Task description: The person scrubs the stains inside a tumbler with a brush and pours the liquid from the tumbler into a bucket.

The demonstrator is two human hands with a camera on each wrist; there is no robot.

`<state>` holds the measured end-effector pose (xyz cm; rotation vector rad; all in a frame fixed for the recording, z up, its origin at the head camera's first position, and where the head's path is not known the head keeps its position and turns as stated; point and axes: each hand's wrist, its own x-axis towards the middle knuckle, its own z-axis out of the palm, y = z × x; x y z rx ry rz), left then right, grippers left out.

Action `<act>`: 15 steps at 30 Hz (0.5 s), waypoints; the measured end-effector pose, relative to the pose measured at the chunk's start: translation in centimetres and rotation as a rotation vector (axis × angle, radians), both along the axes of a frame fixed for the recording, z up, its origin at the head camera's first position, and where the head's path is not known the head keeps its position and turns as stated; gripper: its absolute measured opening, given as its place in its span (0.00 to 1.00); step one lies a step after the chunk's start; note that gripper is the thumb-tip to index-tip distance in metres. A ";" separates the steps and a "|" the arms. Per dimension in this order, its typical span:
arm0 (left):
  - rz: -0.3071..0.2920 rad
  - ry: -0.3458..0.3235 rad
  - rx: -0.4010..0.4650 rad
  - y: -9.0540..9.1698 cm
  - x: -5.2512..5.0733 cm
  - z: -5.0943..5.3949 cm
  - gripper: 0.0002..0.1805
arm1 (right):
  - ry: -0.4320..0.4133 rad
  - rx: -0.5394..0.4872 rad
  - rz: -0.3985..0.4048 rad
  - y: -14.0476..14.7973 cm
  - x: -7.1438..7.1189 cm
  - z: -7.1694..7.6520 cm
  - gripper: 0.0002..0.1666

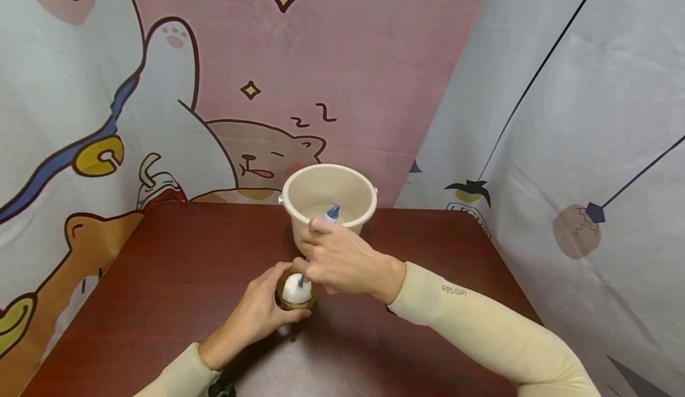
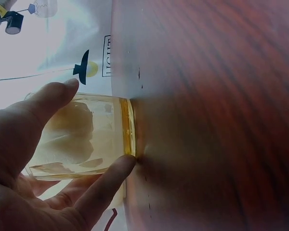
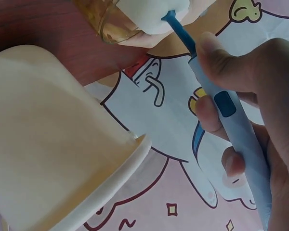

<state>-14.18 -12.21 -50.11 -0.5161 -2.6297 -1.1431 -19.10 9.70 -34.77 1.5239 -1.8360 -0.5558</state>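
Observation:
An amber glass (image 1: 296, 305) stands on the table with a white rounded thing (image 1: 297, 289) in its mouth. My left hand (image 1: 257, 308) grips the glass around its sides; in the left wrist view its fingers wrap the clear amber wall (image 2: 103, 137). My right hand (image 1: 342, 260) holds a slim light-blue tool with a darker blue tip, seen whole in the right wrist view (image 3: 231, 120). The tool's tip touches the top of the white thing (image 3: 156, 12). What the white thing is I cannot tell.
A cream bucket (image 1: 329, 174) stands just behind the hands on the dark red table (image 1: 203, 248). Printed cloth (image 1: 374, 58) hangs behind and beside the table. A small dark spot lies on the tabletop in front of the glass.

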 end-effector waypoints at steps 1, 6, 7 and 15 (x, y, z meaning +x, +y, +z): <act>-0.003 0.005 0.005 0.0 0.0 -0.1 0.46 | 0.001 -0.003 -0.003 0.0 0.1 0.0 0.09; -0.032 0.118 0.047 -0.4 -0.5 -1.5 0.46 | -0.014 -0.027 -0.011 0.1 0.3 -0.3 0.11; -0.037 0.139 0.051 -0.4 -0.5 -1.6 0.46 | -0.018 -0.034 -0.012 0.1 0.3 -0.3 0.11; -0.007 0.077 0.008 -0.2 -0.1 -0.7 0.45 | -0.035 -0.097 -0.022 0.1 0.3 -0.9 0.07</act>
